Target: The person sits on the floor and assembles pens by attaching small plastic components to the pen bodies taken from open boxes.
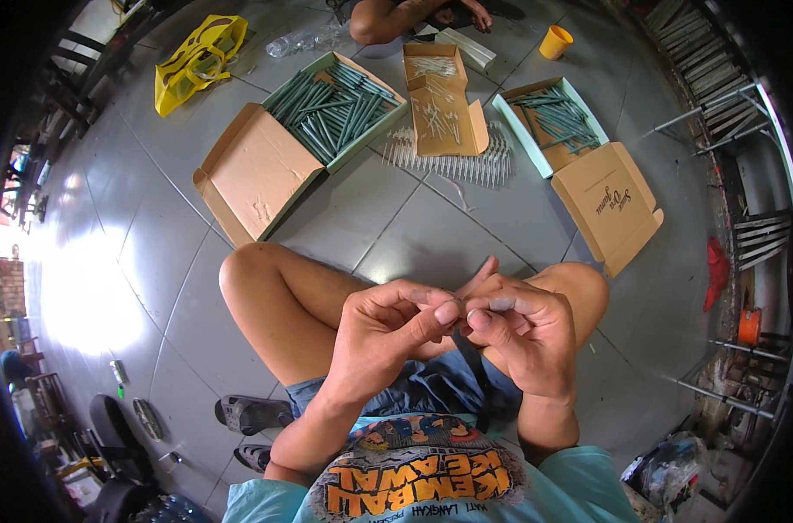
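Note:
My left hand (374,336) and my right hand (533,336) meet above my lap, thumbs and forefingers pinched and fingertips almost touching. Whatever lies between them is too small and hidden to make out. Grey smudges mark the fingers of the right hand. Beyond my crossed legs, a cardboard box (261,179) with its lid folded back holds many grey-green slim tubes (335,113). To the right stands a smaller box (607,205) of similar tubes (555,118). Between them, a narrow cardboard box (453,94) contains thin whitish pieces (438,120).
Rows of thin clear pieces (494,166) lie beneath the narrow box. A yellow bag (197,63), clear plastic (305,41) and a yellow cup (555,42) are farther off. Another person's leg (386,19) shows at the top. Black sandals (250,415) sit left of my lap.

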The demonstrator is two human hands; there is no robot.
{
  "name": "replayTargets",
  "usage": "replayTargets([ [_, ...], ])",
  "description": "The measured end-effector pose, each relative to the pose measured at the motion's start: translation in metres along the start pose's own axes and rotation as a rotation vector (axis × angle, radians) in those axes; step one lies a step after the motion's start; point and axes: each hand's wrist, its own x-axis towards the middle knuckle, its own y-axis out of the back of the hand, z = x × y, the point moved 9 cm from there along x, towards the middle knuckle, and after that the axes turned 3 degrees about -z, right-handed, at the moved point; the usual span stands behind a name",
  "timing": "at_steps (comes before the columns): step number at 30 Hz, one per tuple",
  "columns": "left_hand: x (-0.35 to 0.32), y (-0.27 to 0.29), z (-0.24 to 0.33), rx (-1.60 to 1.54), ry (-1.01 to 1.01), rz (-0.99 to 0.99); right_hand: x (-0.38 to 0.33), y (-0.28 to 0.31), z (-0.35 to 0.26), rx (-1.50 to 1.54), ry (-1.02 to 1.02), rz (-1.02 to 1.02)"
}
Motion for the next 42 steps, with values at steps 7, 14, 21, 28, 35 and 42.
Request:
replayTargets([
  [7,0.0008,-0.0009,-0.0002,-0.014,-0.012,-0.007,0.0002,0.0000,0.0016,0.025,-0.015,0.004],
  [14,0.0024,-0.0023,0.0005,-0.022,-0.058,-0.044,0.0017,0.0015,0.0010,-0.049,0.014,0.017],
  [21,0.0024,0.0006,-0.0031,-0.011,-0.041,-0.036,0.0014,0.0013,0.0043,0.005,-0.022,0.019],
  [28,0.0028,0.0017,-0.0043,-0.034,-0.027,-0.019,0.0024,0.0014,0.0058,0.001,-0.022,0.018],
  [35,0.0036,0.0026,-0.0050,-0.049,-0.033,-0.026,0.0034,0.0020,0.0080,0.000,-0.032,0.020],
  [42,0.0036,0.0020,-0.0051,-0.057,-0.040,-0.040,0.0030,0.0012,0.0079,-0.003,-0.043,0.028],
])
